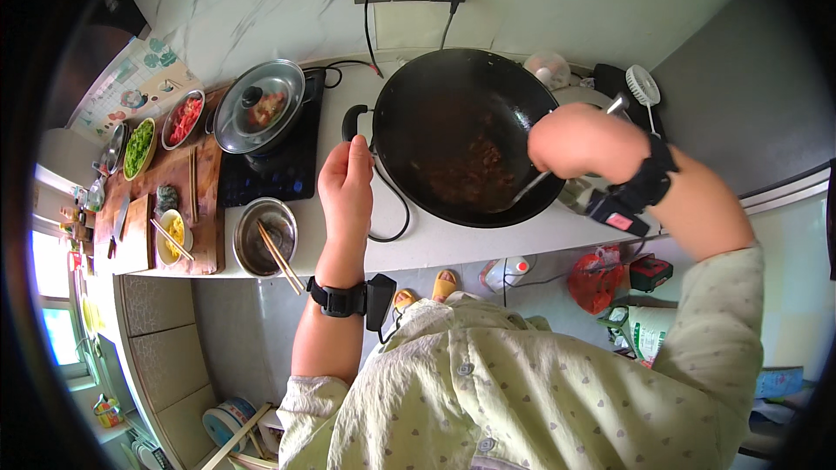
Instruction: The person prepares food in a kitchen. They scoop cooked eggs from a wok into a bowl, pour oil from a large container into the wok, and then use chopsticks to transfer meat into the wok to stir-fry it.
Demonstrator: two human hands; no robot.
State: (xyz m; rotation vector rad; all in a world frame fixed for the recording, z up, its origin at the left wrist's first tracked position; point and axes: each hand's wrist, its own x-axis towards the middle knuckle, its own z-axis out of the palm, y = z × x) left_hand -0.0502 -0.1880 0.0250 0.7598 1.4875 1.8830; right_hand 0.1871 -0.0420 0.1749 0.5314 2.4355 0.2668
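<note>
A large black wok (pixel 450 98) stands in front of me with browned minced food (pixel 473 173) spread over its lower right inside. My left hand (pixel 346 176) is closed at the wok's left side handle (pixel 353 123), thumb on top, covering its lower end. In my right hand (pixel 588 140), held over the wok's right rim, is a metal spatula (pixel 532 187). The blade dips into the food, and the handle's end sticks out behind my fist. The right hand is slightly blurred, and its fingers are partly hidden.
Left of the wok, a glass-lidded pan (pixel 261 130) sits on a black induction cooktop (pixel 287 176). A steel bowl with chopsticks (pixel 251 254) stands near the counter's front edge. Farther left are bowls of red pieces (pixel 184 119) and chopped greens (pixel 138 147), and a knife (pixel 121 215). A small fan (pixel 643 86) stands right.
</note>
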